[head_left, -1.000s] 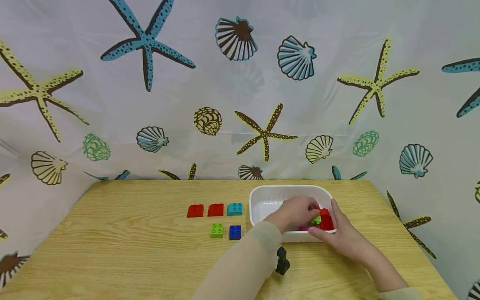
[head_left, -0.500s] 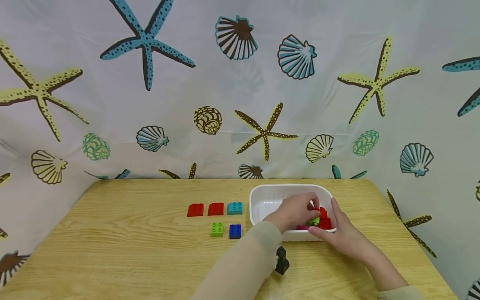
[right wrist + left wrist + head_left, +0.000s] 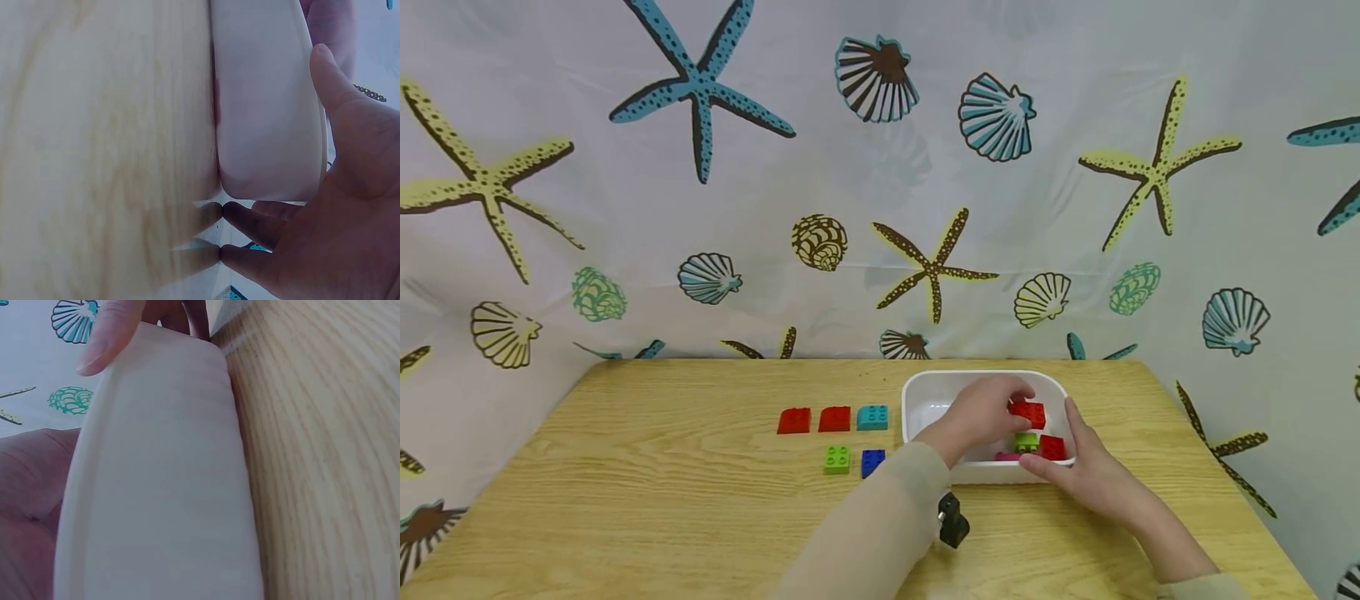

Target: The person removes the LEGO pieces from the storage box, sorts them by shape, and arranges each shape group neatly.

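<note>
My left hand (image 3: 988, 412) reaches inside a white plastic tub (image 3: 981, 473), its thumb and fingertips pinching a red toy brick (image 3: 1030, 414). Below that brick lie a lime green brick (image 3: 1027, 442), another red brick (image 3: 1052, 448) and a partly hidden magenta piece (image 3: 1007, 457). My right hand (image 3: 1093, 471) grips the tub's front right corner, thumb on the front rim and fingers along the right side. In the left wrist view, the tub's wall (image 3: 169, 456) hides most of my left hand (image 3: 34, 500). The right wrist view shows my right hand (image 3: 337, 231) around the corner.
Left of the tub, two red bricks (image 3: 793, 421) and a light blue brick (image 3: 872, 417) form a row on the wooden table (image 3: 662, 467). Nearer stand a lime brick (image 3: 837, 460) and a dark blue brick (image 3: 872, 462). A patterned curtain (image 3: 850, 183) hangs behind.
My left hand has shifted slightly left and back within the tub, and the red brick has moved with it, away from the other red brick. My right hand stays on the corner.
</note>
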A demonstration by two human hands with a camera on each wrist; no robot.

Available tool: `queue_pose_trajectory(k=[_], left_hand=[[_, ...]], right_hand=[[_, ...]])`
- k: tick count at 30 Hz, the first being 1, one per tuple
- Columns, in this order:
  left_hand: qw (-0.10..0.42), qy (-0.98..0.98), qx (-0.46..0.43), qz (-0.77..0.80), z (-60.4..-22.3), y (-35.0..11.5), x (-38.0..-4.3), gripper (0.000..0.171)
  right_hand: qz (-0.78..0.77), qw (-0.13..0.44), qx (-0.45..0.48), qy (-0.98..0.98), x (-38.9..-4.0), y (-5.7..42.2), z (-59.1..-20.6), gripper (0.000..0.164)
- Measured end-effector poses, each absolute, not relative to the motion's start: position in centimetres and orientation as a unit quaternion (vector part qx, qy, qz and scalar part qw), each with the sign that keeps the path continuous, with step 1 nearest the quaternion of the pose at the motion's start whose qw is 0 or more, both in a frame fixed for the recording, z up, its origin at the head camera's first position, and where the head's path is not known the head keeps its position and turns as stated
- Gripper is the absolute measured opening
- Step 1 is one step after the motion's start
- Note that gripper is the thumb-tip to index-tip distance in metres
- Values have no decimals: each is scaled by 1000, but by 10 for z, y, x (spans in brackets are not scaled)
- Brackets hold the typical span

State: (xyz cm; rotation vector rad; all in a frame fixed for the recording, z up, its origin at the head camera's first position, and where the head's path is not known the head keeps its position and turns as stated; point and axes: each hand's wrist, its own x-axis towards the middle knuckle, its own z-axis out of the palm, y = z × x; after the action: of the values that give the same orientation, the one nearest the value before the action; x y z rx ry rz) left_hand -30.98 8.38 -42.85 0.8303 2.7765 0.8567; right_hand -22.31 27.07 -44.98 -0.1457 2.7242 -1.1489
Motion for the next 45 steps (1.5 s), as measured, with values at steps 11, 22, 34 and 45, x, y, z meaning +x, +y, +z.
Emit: queue_pose_trajectory(k=[11, 22, 34, 45], left_hand=[[-1, 907, 296, 298, -413, 51, -301, 45], [-67, 910, 314, 264, -397, 11, -282, 35], [-102, 905, 308, 276, -395, -33, -264, 37], [-108, 909, 278, 290, -396, -83, -255, 39]], right_hand=[[-378, 92, -45, 920, -224, 272, -454, 130], [-377, 105, -32, 920, -224, 272, -454, 131], [-375, 102, -37, 921, -223, 270, -454, 131], [-378, 100, -46, 919, -224, 269, -453, 131]])
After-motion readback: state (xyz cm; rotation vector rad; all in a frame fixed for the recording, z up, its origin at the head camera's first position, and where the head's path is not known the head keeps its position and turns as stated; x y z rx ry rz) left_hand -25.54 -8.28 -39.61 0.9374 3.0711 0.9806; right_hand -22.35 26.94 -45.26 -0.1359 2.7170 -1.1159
